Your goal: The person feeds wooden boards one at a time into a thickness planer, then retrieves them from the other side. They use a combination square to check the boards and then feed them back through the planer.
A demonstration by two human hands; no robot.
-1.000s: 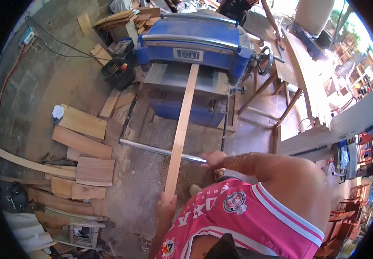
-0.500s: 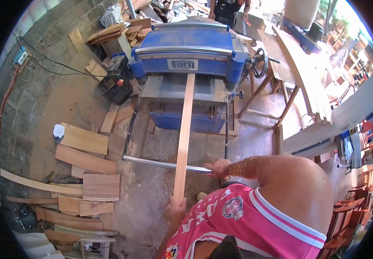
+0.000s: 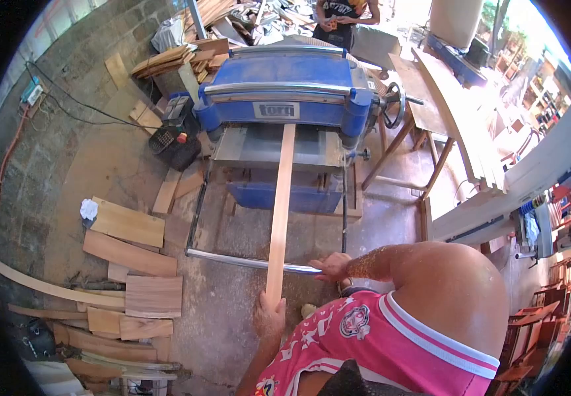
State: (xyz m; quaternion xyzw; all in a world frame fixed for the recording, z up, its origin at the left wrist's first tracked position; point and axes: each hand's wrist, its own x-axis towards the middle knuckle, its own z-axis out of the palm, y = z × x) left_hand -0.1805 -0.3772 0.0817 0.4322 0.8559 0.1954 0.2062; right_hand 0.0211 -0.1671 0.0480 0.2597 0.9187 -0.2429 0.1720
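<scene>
A long, narrow wooden board (image 3: 281,211) runs from the mouth of the blue thickness planer (image 3: 277,99) toward me. My left hand (image 3: 270,317) is closed around the board's near end. Under the board crosses a metal support roller (image 3: 233,261) on the planer's front frame. My right hand (image 3: 332,266) grips this roller's right end, its fingers curled over the bar. The board's far end is hidden inside the machine.
Offcut boards (image 3: 153,296) cover the floor at left. A wooden stand (image 3: 412,125) with long curved planks (image 3: 454,119) is on the right. Behind the planer stands another person (image 3: 341,18) holding something small and orange. A cable (image 3: 87,113) hangs along the left wall.
The board has slid slightly farther into the planer, and my left hand has moved forward with it. My right hand stays on the roller. The person behind has brought both hands together.
</scene>
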